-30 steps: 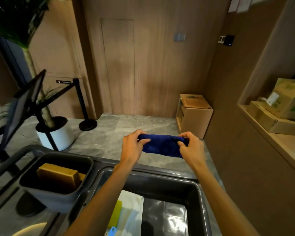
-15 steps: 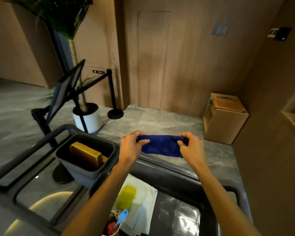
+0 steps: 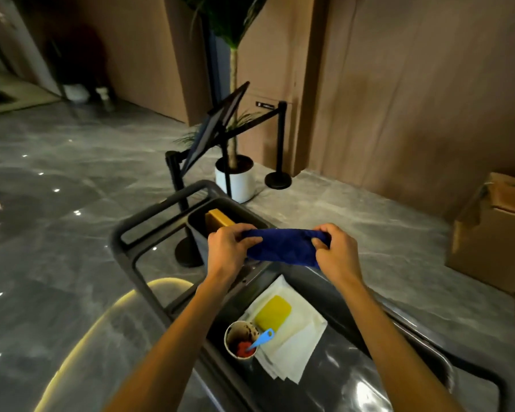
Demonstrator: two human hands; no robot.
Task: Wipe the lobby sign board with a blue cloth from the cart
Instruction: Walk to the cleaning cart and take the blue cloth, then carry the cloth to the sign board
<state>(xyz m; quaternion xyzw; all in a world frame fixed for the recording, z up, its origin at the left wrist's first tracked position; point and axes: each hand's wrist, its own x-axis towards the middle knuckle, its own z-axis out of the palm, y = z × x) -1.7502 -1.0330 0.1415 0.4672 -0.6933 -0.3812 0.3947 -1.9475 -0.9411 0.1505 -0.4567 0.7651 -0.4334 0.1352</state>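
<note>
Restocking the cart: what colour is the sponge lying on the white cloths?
Yellow sponge, clearest in the head view.

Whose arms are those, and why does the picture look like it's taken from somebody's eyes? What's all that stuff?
There's no machine here. A person wears a camera on their head, so you see what they see, looking down at their own arms. The left hand and right hand each grip one end of a blue cloth, stretched between them. Below is a grey cleaning cart. On it lie a yellow sponge on white cloths, a paper cup with a small blue tool, and a bin. Farther off stands the tilted sign board, beside a potted plant.
</note>
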